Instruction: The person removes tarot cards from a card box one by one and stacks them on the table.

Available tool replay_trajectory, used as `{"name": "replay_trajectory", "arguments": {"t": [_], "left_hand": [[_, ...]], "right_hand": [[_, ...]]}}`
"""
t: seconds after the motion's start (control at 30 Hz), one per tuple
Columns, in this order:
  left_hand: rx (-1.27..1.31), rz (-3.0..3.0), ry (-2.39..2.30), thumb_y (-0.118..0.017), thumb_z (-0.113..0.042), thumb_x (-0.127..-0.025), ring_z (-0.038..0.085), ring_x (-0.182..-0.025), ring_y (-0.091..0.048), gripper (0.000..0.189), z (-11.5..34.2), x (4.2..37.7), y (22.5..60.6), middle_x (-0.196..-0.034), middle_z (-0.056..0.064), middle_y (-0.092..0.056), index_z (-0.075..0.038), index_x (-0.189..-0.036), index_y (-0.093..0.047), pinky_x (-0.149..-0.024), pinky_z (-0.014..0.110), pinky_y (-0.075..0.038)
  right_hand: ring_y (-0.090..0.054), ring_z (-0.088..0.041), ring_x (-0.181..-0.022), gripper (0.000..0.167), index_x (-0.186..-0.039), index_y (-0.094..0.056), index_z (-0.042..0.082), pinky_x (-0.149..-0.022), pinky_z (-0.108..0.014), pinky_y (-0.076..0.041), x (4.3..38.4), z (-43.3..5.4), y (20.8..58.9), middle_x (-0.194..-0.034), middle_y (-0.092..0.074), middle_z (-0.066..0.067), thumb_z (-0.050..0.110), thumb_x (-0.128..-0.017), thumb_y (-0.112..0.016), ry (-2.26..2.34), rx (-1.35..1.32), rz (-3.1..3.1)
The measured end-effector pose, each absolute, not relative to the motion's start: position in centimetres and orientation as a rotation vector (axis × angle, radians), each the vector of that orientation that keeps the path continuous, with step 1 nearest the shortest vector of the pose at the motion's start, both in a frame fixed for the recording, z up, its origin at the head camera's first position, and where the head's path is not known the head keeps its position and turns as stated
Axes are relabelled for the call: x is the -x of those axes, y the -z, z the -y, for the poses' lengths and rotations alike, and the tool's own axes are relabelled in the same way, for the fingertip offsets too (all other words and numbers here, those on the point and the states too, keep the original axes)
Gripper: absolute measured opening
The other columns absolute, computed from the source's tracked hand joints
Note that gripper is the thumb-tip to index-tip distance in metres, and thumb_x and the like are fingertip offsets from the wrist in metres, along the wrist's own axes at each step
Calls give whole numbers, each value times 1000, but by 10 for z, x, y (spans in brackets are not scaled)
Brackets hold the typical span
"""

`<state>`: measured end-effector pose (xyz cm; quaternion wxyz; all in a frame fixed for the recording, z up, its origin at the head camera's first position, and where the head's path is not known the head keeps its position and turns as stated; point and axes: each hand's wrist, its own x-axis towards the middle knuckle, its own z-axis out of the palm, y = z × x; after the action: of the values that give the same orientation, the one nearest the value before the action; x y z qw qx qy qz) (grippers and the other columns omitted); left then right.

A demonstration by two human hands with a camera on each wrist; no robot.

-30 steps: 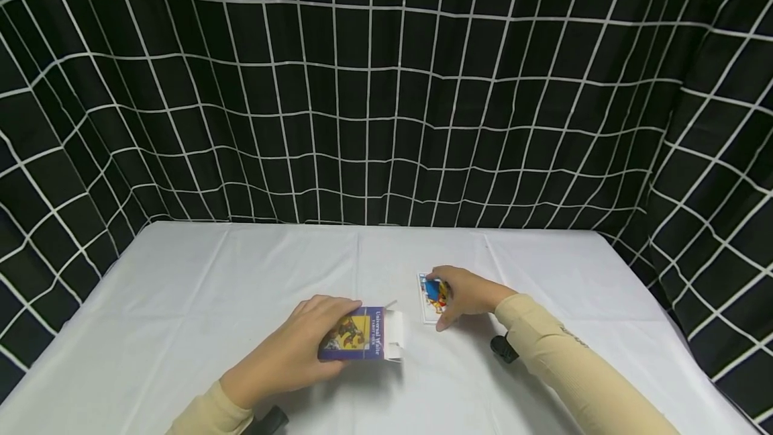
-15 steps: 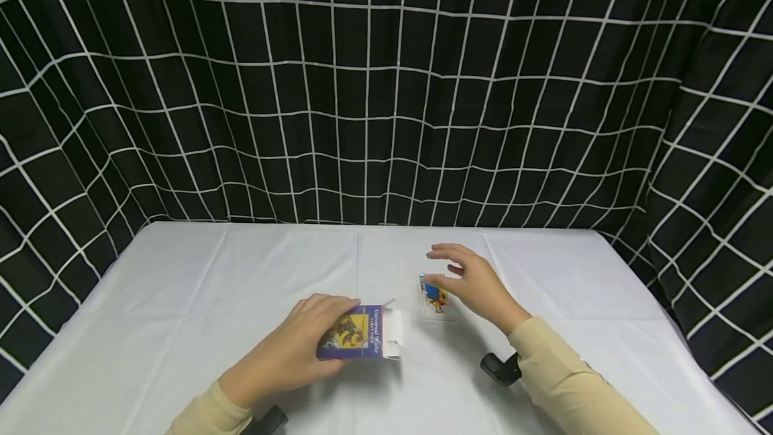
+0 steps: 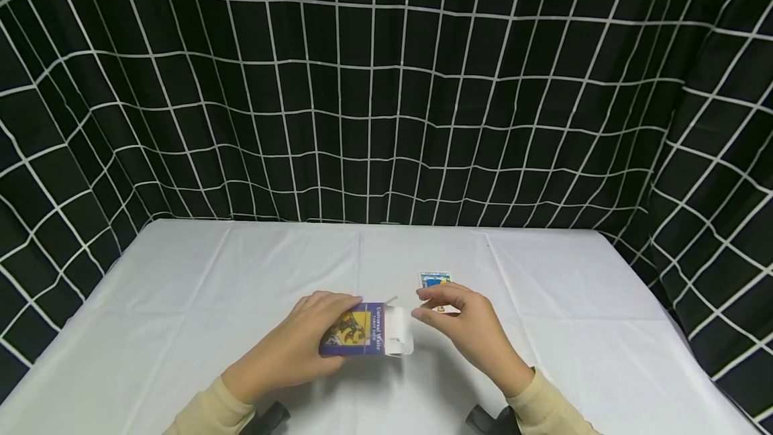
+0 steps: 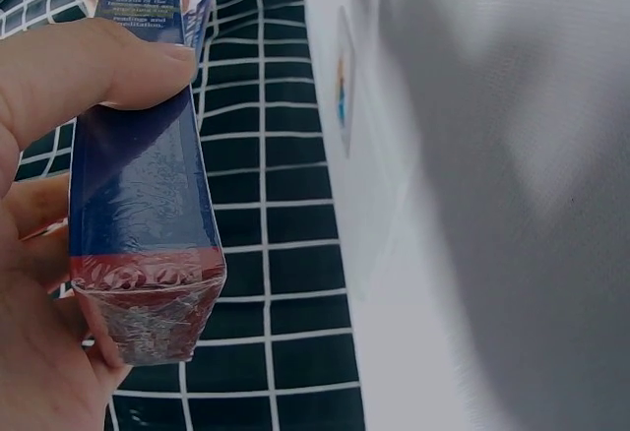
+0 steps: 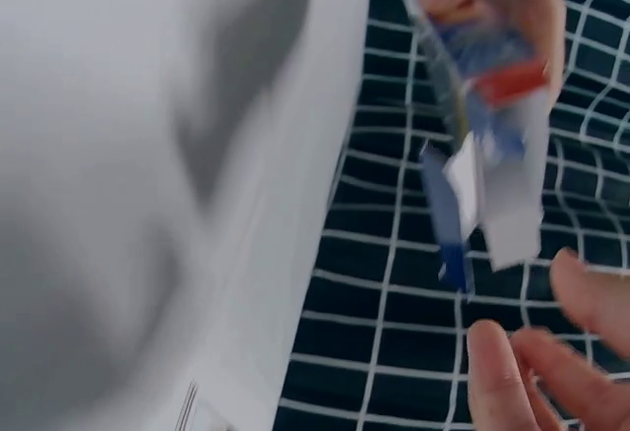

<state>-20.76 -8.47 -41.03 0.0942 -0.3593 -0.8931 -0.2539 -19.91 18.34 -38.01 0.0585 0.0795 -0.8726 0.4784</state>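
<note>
My left hand (image 3: 290,353) grips a purple tarot card box (image 3: 353,331) above the table, thumb on the near side and fingers over the far side. The box's white flaps (image 3: 398,333) stand open toward the right. In the left wrist view the thumb presses on the box's blue narrow side (image 4: 148,185). My right hand (image 3: 474,334) hovers just right of the flaps, thumb and fingers apart, nothing visible between them. Behind it a picture card (image 3: 435,279) lies on the table, partly hidden by the fingers. The right wrist view shows the flapped end (image 5: 507,205) near my fingertips.
A white cloth (image 3: 211,301) with light creases covers the table. Black curtain (image 3: 386,86) with a white grid encloses the back and both sides. Dark wrist camera mounts (image 3: 492,420) sit under both wrists, low over the cloth.
My right hand has left the card on the table, lifted, and moved left and nearer toward the box's open end. The left hand and box stay almost still.
</note>
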Motion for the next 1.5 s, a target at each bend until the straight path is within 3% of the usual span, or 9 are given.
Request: {"name": "replay_trajectory", "arguments": {"t": [0.17,0.47,1.13,1.5], "left_hand": [[1067,2653,758,-82,-20,-72,20,-124,-52,77,84,208,410,-136,3,-60,-11,-142,-50,-108,48,-42],[1069,2651,758,-81,-19,-73,19,-124,-52,76,84,207,408,-136,3,-59,-11,-142,-50,-106,47,-43],[1108,2624,778,-81,-18,-72,19,-124,-52,78,84,206,409,-137,3,-59,-10,-142,-49,-107,46,-43],[1113,2640,777,-80,-19,-73,18,-124,-52,76,82,205,409,-136,2,-59,-11,-142,-50,-108,46,-42]], "right_hand": [[-70,-10,-75,26,-106,-75,3,-74,-20,-57,188,-174,376,-89,-76,-6,15,-83,-78,-1578,-167,2646],[-69,-12,-76,26,-103,-71,-9,-71,-25,-61,186,-163,380,-92,-73,-16,5,-81,-75,-1859,-173,2560],[-72,-13,-75,30,-99,-72,-7,-70,-28,-62,194,-155,394,-91,-76,-15,14,-80,-80,-1938,-49,2556],[-70,-11,-70,24,-93,-72,-9,-67,-27,-61,198,-150,402,-86,-75,-15,7,-77,-80,-1935,-11,2528]]}}
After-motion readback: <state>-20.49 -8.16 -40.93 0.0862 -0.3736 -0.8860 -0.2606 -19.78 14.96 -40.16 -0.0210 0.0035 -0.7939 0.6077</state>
